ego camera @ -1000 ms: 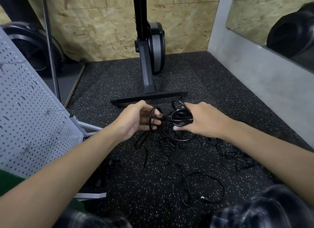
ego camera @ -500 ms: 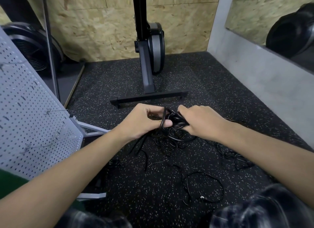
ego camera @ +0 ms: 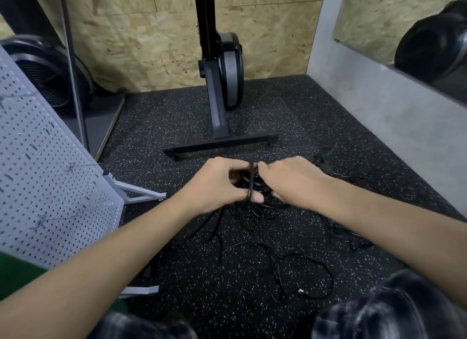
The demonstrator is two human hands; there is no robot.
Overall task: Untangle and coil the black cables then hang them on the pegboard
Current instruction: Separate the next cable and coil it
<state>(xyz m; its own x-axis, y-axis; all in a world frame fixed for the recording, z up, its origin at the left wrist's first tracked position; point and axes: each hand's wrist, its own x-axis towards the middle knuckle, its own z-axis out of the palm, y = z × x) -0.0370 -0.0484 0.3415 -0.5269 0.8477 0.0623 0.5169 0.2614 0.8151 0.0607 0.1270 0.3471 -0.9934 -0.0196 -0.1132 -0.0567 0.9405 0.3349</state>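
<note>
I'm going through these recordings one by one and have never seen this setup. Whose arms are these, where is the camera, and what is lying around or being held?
There is no robot here. The camera sits on a person's head and looks forward and down, so both bare arms are the wearer's own. The left hand and the right hand meet on a bundle of black cables, and a thick loop crosses the left fingers. More loose cables lie tangled on the speckled floor. A grey pegboard leans at the left with nothing hanging on it. An exercise machine stands behind.
</note>
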